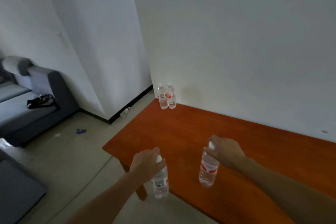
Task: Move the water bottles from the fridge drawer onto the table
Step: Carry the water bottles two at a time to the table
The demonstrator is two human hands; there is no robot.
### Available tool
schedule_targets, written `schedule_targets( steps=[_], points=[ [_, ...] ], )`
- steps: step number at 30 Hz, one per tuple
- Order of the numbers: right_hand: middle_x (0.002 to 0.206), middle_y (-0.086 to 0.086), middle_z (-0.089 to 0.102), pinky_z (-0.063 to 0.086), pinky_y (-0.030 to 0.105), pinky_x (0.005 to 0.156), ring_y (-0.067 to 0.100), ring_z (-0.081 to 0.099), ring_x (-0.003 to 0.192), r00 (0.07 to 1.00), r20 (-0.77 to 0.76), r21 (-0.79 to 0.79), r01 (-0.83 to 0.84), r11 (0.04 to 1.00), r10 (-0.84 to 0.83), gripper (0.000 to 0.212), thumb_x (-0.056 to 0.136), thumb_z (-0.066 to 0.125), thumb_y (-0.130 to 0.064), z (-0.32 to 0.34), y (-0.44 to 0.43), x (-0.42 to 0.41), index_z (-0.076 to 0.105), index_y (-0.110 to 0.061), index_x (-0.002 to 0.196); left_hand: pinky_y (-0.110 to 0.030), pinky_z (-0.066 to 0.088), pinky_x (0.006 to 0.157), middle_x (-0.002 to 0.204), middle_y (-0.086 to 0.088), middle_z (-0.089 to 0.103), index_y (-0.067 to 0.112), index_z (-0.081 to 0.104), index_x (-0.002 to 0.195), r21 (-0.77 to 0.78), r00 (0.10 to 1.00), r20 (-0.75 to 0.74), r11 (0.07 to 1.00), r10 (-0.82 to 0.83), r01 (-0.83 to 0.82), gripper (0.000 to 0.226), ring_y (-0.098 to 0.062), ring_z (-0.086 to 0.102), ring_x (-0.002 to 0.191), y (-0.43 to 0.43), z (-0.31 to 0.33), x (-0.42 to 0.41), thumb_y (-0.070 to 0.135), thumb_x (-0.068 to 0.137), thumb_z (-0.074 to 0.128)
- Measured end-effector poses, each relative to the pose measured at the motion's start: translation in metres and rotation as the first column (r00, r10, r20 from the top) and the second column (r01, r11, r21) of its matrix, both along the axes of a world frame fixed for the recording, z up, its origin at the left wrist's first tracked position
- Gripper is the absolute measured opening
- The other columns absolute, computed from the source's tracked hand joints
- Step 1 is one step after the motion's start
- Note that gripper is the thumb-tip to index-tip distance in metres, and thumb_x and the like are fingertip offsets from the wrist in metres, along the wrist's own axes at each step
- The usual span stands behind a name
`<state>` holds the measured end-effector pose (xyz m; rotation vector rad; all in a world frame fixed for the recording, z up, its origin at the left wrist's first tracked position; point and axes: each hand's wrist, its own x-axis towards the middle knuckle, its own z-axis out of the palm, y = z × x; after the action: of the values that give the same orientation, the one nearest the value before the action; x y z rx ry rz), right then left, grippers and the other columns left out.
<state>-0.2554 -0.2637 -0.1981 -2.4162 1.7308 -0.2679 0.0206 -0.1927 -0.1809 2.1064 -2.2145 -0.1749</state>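
Note:
My left hand (145,164) grips a clear water bottle (161,183) by its white cap; the bottle hangs over the near edge of the orange-brown table (181,136). My right hand (224,152) holds a second water bottle (208,169) with a red-and-white label by its top, above the table surface. Two more water bottles (167,97) stand upright side by side at the table's far left corner against the wall. The fridge drawer is out of view.
A grey sofa (36,100) with a black item (41,101) on its seat stands at the left. On the floor lie a small bottle (125,112) by the wall base and a blue scrap (81,131). White walls bound the table behind.

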Motion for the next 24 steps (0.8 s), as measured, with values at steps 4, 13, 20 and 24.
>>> schedule_targets(
  steps=[4,13,20,24],
  points=[
    [0.085,-0.007,0.06,0.047,0.015,0.053,0.004,0.058,0.066,0.998,0.025,-0.027,0.056,0.998,-0.055,0.033,0.095,0.042,-0.054,0.008,-0.057,0.037,0.049,-0.025,0.108,-0.019,0.05,0.071,0.085,0.011,0.057,0.029,0.044,0.096,-0.028,0.999,-0.026,0.999,-0.047,0.046,0.022,-0.005,0.057,0.075,-0.073,0.017,0.041,0.05,0.093,0.048],
    [0.084,-0.008,0.056,0.033,0.016,0.05,0.008,0.055,0.068,0.992,0.04,-0.054,0.12,0.991,-0.118,0.035,0.095,0.041,-0.054,0.008,-0.182,0.073,0.049,-0.023,0.108,-0.018,0.046,0.069,0.091,0.01,0.059,0.026,0.049,0.099,-0.03,0.995,-0.082,0.998,-0.061,0.059,0.023,-0.007,0.057,0.078,-0.233,0.0,0.075,0.047,0.092,0.053],
    [0.102,-0.003,0.064,0.043,0.024,0.064,0.015,0.061,0.082,0.987,0.084,-0.019,0.14,0.99,-0.138,0.035,0.095,0.043,-0.054,-0.021,-0.297,0.102,0.049,-0.022,0.109,-0.021,0.05,0.073,0.089,0.011,0.058,0.026,0.048,0.097,0.021,0.99,-0.095,0.994,-0.103,0.106,0.022,-0.006,0.057,0.077,-0.356,-0.027,0.081,0.047,0.092,0.052],
    [0.11,0.002,0.063,0.047,0.027,0.068,0.02,0.063,0.09,0.977,0.149,0.02,0.149,0.989,-0.151,0.033,0.095,0.048,-0.047,-0.035,-0.346,0.119,0.048,-0.02,0.113,-0.024,0.051,0.075,0.101,0.01,0.063,0.025,0.051,0.107,-0.003,0.981,-0.122,0.989,-0.149,0.149,0.026,-0.008,0.061,0.084,-0.414,-0.041,0.082,0.047,0.093,0.05]
  ],
)
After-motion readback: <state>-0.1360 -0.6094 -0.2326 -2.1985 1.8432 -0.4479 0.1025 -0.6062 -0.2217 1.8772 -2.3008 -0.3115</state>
